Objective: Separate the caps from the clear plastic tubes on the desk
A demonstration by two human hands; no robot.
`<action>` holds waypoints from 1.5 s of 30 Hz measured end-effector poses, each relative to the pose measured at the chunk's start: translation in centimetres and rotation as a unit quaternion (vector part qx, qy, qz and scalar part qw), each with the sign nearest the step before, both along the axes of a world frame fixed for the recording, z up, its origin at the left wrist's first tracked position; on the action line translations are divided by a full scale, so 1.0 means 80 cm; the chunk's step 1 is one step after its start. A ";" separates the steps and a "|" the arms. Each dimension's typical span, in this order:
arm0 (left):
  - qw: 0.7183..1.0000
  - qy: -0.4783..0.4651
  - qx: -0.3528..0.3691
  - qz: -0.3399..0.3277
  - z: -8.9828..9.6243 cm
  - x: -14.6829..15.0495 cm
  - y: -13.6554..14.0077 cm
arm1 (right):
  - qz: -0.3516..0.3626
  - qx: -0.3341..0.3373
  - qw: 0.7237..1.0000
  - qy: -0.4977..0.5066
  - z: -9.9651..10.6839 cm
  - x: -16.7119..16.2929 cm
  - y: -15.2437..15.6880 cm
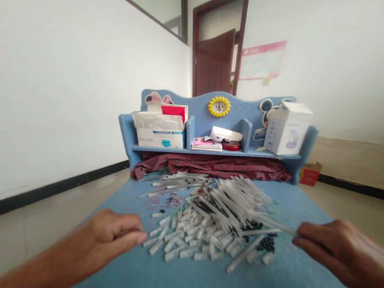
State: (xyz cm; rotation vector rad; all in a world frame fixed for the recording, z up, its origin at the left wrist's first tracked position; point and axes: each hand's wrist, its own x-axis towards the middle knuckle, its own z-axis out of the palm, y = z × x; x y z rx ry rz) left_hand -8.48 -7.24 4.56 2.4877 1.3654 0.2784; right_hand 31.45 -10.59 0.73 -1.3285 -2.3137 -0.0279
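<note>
On the blue desk [114, 269], my right hand [332, 246] pinches the near end of a clear pen barrel [280, 225], which points left over the pile. My left hand [113, 231] is closed, thumb against the curled fingers, beside the heap of translucent pen caps [190, 238]; anything inside it is hidden. Behind the caps lies a pile of clear pen barrels [230, 199]. Small black plugs [267, 242] are gathered at the heap's right side. Thin pen refills [178, 181] lie toward the back left. A loose barrel [244, 254] rests across the front of the caps.
Folded red checked cloth [210, 165] lies under the desk's shelf [245, 154]. The shelf holds a mask box [161, 137], papers, a red round tin [231, 145] and a white box [287, 130]. A yellow flower clock [219, 106] is on the backboard. A wall stands at left.
</note>
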 end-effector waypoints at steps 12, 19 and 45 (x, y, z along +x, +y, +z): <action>0.985 0.101 0.139 0.010 -0.055 0.084 0.061 | -0.180 -0.089 0.967 -0.157 0.011 -0.090 0.139; 0.977 0.101 0.178 0.067 -0.059 0.059 0.102 | -0.184 -0.097 0.970 -0.125 -0.002 -0.075 0.152; 0.954 0.215 0.197 0.073 -0.016 0.074 0.154 | -0.108 0.069 0.976 0.177 -0.025 -0.057 0.142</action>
